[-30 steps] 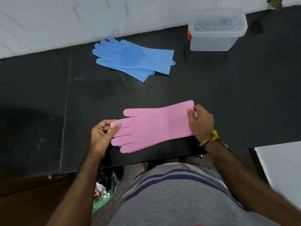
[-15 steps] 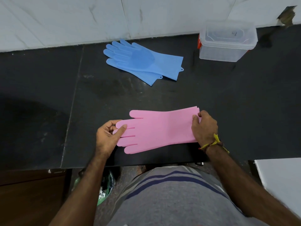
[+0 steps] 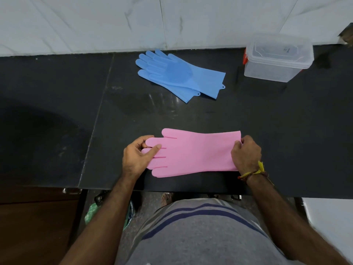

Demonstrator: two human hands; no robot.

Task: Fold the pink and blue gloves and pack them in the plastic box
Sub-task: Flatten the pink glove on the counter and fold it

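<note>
The pink gloves [image 3: 193, 153] lie flat near the front edge of the black counter [image 3: 286, 131], fingers to the left, cuff to the right. My left hand [image 3: 136, 156] pinches the pink fingertips, thumb on top. My right hand [image 3: 246, 153] grips the cuff end. The blue gloves [image 3: 179, 75] lie stacked at the back of the counter, fingers toward the wall. The clear plastic box [image 3: 277, 58] stands at the back right with its lid on.
A white marble wall [image 3: 114, 22] runs behind the counter. A seam [image 3: 97, 115] divides the counter left of the gloves. Below the front edge are a brown cabinet [image 3: 34, 226], a green bag [image 3: 91, 211] and a white surface [image 3: 332, 220] at the right.
The camera has tilted so the scene sits lower and further right in view. Both hands keep their hold on the two ends of the pink gloves; the gloves stay flat.
</note>
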